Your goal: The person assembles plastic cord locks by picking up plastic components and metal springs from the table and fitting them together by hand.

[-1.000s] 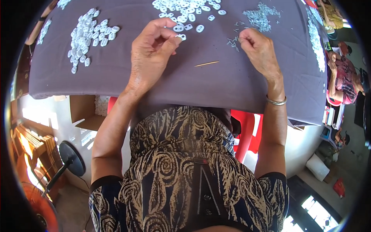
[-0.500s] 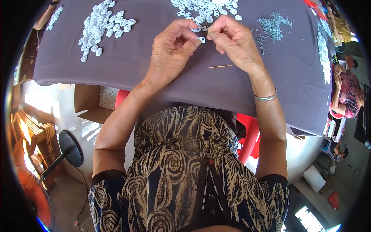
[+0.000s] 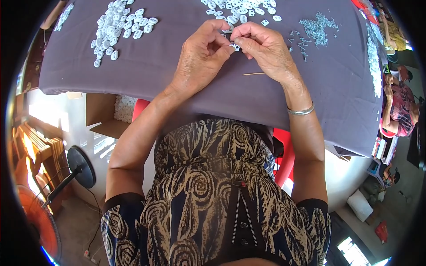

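Over the dark grey tablecloth, my left hand pinches a small white plastic piece with holes between thumb and fingertips. My right hand is closed in a pinch right at that piece, its fingertips touching or nearly touching it. Whatever tiny thing the right fingers hold is too small and hidden to name. Just beyond the hands lies a heap of similar white oval pieces. Right of my right hand is a scattered pile of small metal screws. A thin wooden toothpick-like stick lies below my right hand.
Another heap of white oval pieces lies left on the tablecloth. More small pieces line the right edge, where another person sits. An open cardboard box stands below the table's left front, and a fan stands at lower left.
My right hand has moved left and its fingertips have come to the white piece, closing the gap between the hands. My left hand still holds the piece, shifted slightly right.
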`<state>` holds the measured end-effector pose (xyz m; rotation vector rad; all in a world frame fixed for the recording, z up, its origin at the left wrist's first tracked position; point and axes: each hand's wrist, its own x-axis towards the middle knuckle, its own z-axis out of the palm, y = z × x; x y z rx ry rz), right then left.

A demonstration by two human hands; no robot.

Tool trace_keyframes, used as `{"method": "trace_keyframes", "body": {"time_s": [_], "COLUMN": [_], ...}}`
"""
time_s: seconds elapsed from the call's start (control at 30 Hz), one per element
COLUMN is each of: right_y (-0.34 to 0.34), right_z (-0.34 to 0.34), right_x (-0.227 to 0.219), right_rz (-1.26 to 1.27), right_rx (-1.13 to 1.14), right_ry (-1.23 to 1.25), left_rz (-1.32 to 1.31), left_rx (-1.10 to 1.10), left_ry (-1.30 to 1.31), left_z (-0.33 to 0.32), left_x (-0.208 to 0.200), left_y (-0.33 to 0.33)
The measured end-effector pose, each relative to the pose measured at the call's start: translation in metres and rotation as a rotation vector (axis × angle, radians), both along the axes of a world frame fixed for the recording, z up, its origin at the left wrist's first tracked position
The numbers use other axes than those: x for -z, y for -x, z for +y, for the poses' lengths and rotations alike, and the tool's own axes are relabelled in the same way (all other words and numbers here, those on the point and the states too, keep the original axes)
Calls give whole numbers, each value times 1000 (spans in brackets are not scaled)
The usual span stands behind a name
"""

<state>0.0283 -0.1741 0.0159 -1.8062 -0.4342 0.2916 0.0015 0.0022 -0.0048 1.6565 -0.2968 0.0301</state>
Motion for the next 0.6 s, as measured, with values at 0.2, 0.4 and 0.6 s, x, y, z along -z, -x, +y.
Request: {"method": "trace_keyframes", "body": {"time_s": [0.2,0.4,0.6], "right_y": [0,0,7], "right_z": [-7,-9,-1], "right_x": [-5,-5,-3], "right_rz": [-66,-85,-158], "right_rx": [26,18,10], "right_ry": [86,117,134], "left_rz": [17,32,24], "left_rx": [9,18,10], "left_ry": [-4,26,16], "left_z": [1,1,0], "left_x": [-3,-3,-2], "left_y": [0,0,0]}}
